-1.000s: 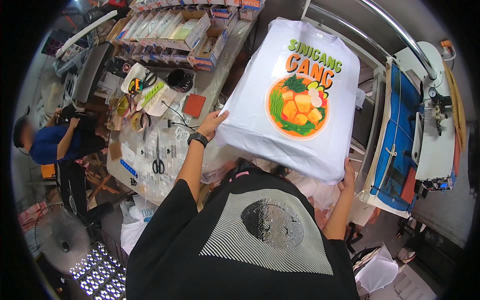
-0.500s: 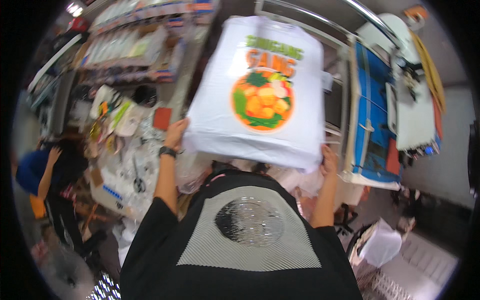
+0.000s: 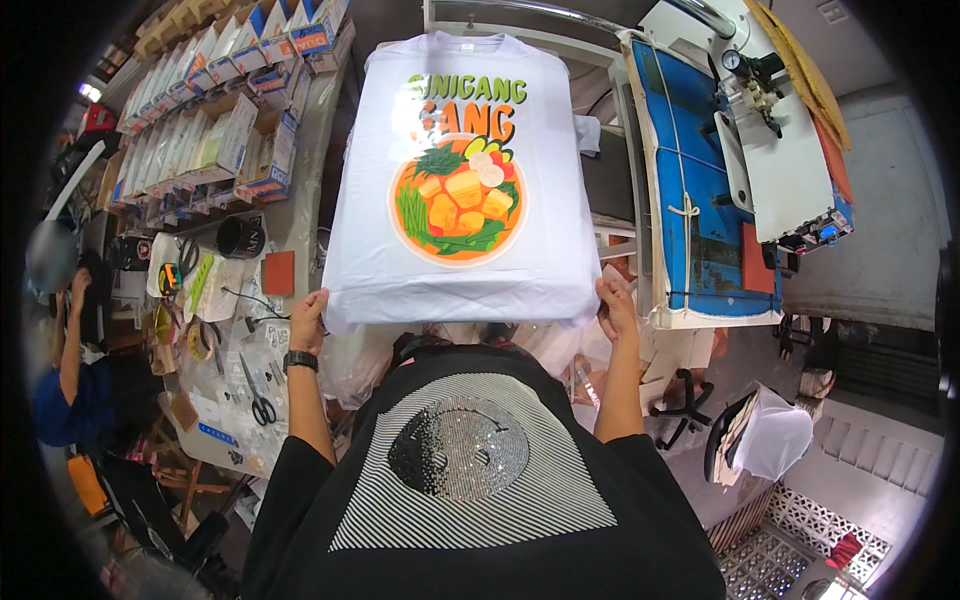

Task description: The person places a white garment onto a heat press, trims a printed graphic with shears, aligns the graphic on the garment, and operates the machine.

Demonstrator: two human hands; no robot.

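Note:
A white T-shirt [image 3: 360,230] is spread before me, its collar at the far end. Green and orange lettering and a round picture of a bowl of soup [image 3: 455,200] are printed on its front. My left hand [image 3: 308,320] grips the near left corner of the cloth, with the thumb on top and a black watch on the wrist. At the near right corner, my right hand [image 3: 615,308] pinches the cloth edge. Both hands are closed on the shirt, and their fingers are partly hidden beneath it. Whatever supports the shirt is mostly covered.
A blue-topped heat press [image 3: 690,190] with a gauge stands to the right. On the left table lie scissors [image 3: 257,392], a black mug [image 3: 240,236] and a red-brown square [image 3: 278,273]. Boxes [image 3: 205,140] line the far left. A person in blue [image 3: 62,400] is at the left edge.
The shirt and both my hands have shifted left in view. The shirt now lies straighter, where before it was tilted and blurred. Both hands keep their hold on its near corners.

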